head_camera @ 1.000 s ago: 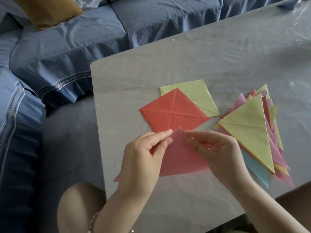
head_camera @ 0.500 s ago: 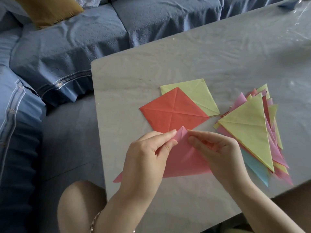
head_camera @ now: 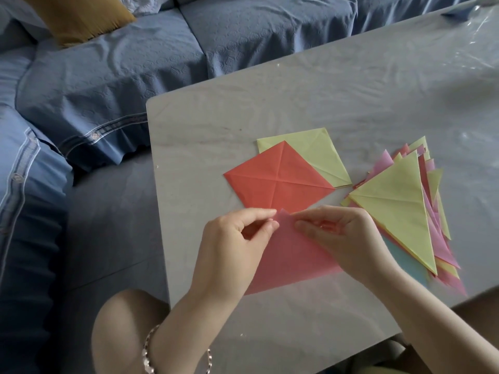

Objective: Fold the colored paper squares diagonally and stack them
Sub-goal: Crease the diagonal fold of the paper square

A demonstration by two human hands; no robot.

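Observation:
A pink paper sheet (head_camera: 291,257), folded into a triangle, lies on the grey table (head_camera: 297,109) near its front edge. My left hand (head_camera: 232,247) and my right hand (head_camera: 348,238) both pinch the triangle's top corner, fingertips close together. Just behind it lies a creased red square (head_camera: 278,179) over a yellow-green square (head_camera: 318,155). To the right sits a fanned stack of folded triangles (head_camera: 399,206), yellow-green on top, with pink, yellow and light blue ones below.
A blue sofa (head_camera: 162,63) with a mustard cushion (head_camera: 78,17) runs along the far and left sides of the table. My knees show below the table's front edge. A small dark object (head_camera: 456,10) sits at the table's far right corner.
Both hands have stayed at the pink triangle's top corner, with the fingertips drawn slightly closer together on the tip. The other papers have not moved.

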